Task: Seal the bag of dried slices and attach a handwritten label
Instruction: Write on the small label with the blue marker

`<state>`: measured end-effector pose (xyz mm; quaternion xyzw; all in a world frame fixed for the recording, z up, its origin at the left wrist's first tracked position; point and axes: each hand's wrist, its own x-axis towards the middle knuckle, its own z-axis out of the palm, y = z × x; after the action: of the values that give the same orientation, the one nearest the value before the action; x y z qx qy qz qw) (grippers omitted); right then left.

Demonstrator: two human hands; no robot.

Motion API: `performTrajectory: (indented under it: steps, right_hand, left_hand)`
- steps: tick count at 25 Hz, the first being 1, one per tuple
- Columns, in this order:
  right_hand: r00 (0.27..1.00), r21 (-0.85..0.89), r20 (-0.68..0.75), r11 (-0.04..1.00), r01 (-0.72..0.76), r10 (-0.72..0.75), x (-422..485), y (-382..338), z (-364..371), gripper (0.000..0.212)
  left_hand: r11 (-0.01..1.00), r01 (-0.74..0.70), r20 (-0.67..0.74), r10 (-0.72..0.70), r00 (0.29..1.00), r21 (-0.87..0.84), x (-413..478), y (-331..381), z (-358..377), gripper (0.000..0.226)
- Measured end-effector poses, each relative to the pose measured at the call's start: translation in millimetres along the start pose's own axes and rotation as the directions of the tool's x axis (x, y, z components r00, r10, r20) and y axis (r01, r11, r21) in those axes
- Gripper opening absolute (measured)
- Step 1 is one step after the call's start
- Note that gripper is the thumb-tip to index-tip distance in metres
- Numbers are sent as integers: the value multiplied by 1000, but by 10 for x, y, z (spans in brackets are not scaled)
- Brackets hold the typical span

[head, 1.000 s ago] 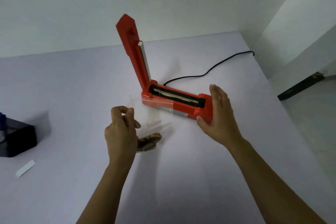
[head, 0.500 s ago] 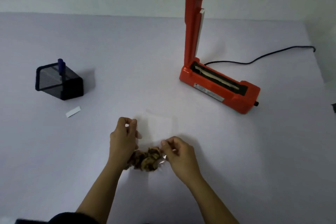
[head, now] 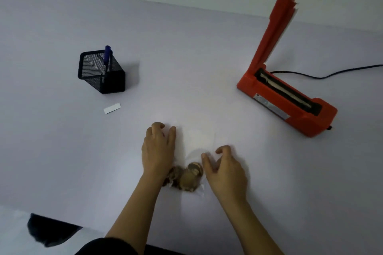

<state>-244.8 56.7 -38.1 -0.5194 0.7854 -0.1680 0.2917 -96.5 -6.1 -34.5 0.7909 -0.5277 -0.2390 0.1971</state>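
A clear bag (head: 198, 141) lies flat on the pale table (head: 186, 58) in front of me, with brown dried slices (head: 186, 179) bunched at its near end. My left hand (head: 158, 149) rests on the bag's left edge, fingertips bent down onto it. My right hand (head: 226, 170) sits at the bag's right edge with arched fingers touching down; I see no pinch. A red heat sealer (head: 286, 101) stands to the right, its arm (head: 277, 16) raised. A white label strip (head: 112, 108) lies to the left.
A black mesh pen holder (head: 101, 72) with a blue pen (head: 107, 56) stands at the left, just behind the label. The sealer's black cord (head: 331, 74) runs off to the right. The table's near edge crosses the lower left, with a dark shape (head: 49, 232) below it.
The bag has come down from the sealer onto the table before me. Both hands pinched its sides half a second ago; they now lie at its edges, and the bag is flat.
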Motion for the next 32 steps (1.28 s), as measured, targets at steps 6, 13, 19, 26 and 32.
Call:
performTrajectory:
  steps: [6,13,19,26,32]
  right_hand:
    - [966,139,-143,962,235,-216,320,-662,85,19]
    - [880,280,-178,835,474,-440,1048,-2185,540,24]
    - [914,271,-77,874,403,-398,1624,-2890,879,33]
    - [883,358,-198,807,470,-426,1499,-3039,720,17]
    - [841,537,-448,662,524,-302,1212,-3074,177,17]
  left_hand:
    - [974,65,-292,-128,948,-217,451,-409,-726,20]
    - [930,69,-226,-159,961,-360,1538,-657,-1620,31]
    - [959,-4,139,45,989,-282,2015,-547,-1566,32]
    - [951,12,105,22,994,-309,2037,-579,-1474,32]
    - [863,-362,-97,351,931,-352,1833,-547,-1767,38]
